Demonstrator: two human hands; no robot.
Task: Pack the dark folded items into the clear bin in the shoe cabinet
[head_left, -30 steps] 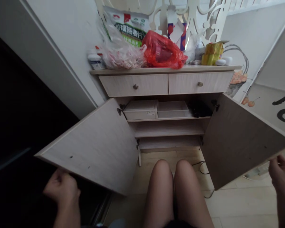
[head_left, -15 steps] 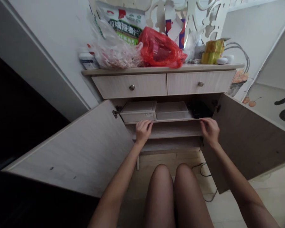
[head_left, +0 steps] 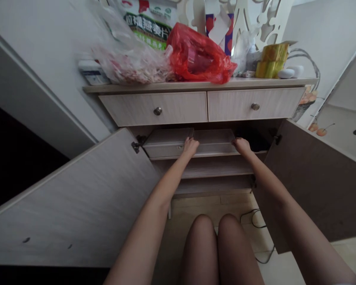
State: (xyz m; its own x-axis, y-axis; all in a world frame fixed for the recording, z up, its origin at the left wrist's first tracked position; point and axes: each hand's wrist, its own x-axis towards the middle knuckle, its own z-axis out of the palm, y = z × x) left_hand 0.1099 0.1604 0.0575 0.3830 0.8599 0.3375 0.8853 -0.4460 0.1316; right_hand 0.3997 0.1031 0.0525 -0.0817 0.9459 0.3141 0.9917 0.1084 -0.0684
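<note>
Inside the open cabinet, a pale lidded storage box (head_left: 166, 142) and a translucent plastic tray (head_left: 213, 140) sit side by side on the upper shelf (head_left: 207, 155). My left hand (head_left: 190, 147) rests where the two meet, at the box's front right corner. My right hand (head_left: 241, 145) is at the tray's right end, near a dark object (head_left: 253, 139) behind it. The fingers of both hands are bent over the front edges, so I cannot tell whether either hand grips anything.
Both cabinet doors (head_left: 77, 198) (head_left: 314, 186) swing wide on either side of my arms. Above are two knobbed drawers (head_left: 154, 109) and a countertop crowded with bags, including a red plastic bag (head_left: 197, 55). A black cable (head_left: 255, 221) lies on the tiled floor.
Both hands have moved from the shelf's front edge further into the cabinet, onto the box and tray. The view has shifted closer and tilted, and the doors appear wider.
</note>
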